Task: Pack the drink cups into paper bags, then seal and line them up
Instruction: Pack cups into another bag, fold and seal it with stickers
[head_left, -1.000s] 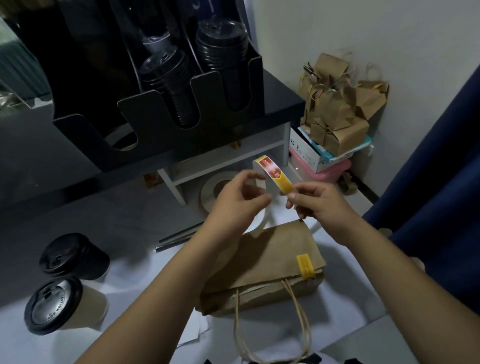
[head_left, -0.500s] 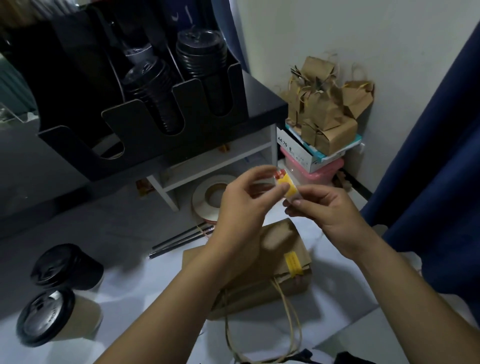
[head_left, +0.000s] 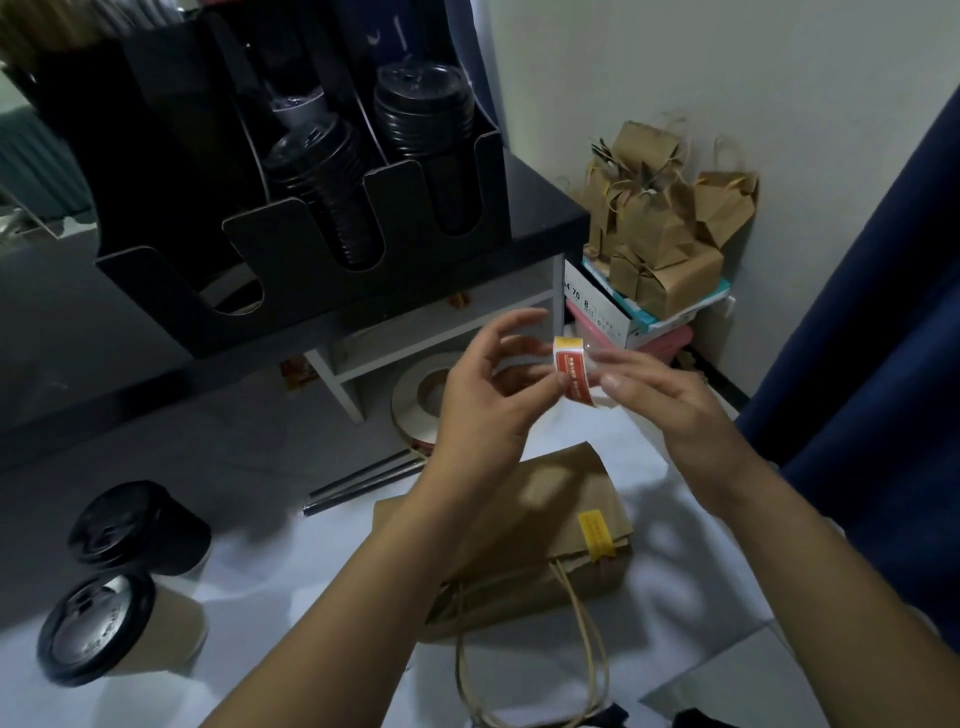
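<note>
Sticker (head_left: 571, 370), seemingly light, limp and tacky, pinched between left hand (head_left: 488, 400) and right hand (head_left: 660, 400): take hold only at ends.

1 view only: head-worn, wide-angle, set above the table's (head_left: 691, 499) near edge. Looks forward and down toward the far right corner, with wall (head_left: 675, 78) behind and curtain (head_left: 883, 312) at right. Close enough for both forearms to fill the lower frame. Centred on the sticker (head_left: 571, 371) pinched by left hand (head_left: 483, 395) and right hand (head_left: 660, 400), bag (head_left: 550, 519) just below. Takes in the rack (head_left: 291, 249) at the far left.
</note>
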